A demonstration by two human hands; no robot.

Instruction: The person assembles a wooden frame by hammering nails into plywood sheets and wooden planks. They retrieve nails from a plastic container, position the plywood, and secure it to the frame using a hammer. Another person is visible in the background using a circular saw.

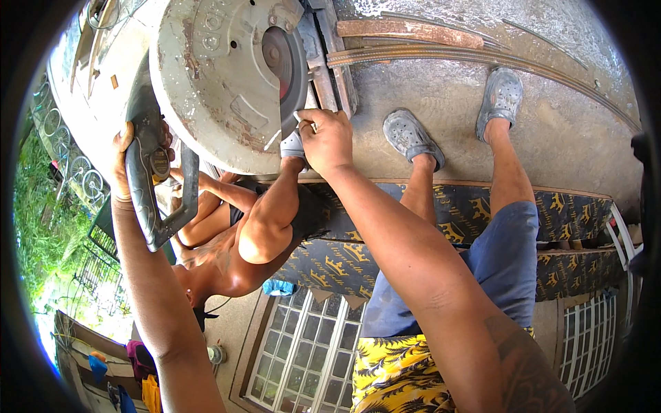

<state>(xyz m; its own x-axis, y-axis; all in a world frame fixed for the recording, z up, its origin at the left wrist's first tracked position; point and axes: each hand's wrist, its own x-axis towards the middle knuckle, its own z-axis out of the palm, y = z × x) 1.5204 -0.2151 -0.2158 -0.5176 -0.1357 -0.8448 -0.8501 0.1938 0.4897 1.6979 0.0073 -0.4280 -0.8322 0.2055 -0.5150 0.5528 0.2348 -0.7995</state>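
Observation:
A large grey-white chop saw guard (pixel 206 82) fills the upper middle, with a worn abrasive disc (pixel 296 72) showing along its right side. My left hand (pixel 122 168) is wrapped round the saw's black handle (pixel 143 165), fingers closed. Beside the disc's lower edge, my right hand (pixel 327 143) is closed in a pinch. A small white piece (pixel 297 117) shows at its fingertips; its kind is too small to make out. Below the guard's cut edge, a short white streak (pixel 273 141) is visible.
Another person (pixel 234 255) crouches just beyond the saw, one clog-covered foot close under the disc. Long metal bars (pixel 441 54) and a rusty flat piece (pixel 410 31) lie on the concrete floor. Dark gold-printed boards (pixel 571 215) stand behind my legs.

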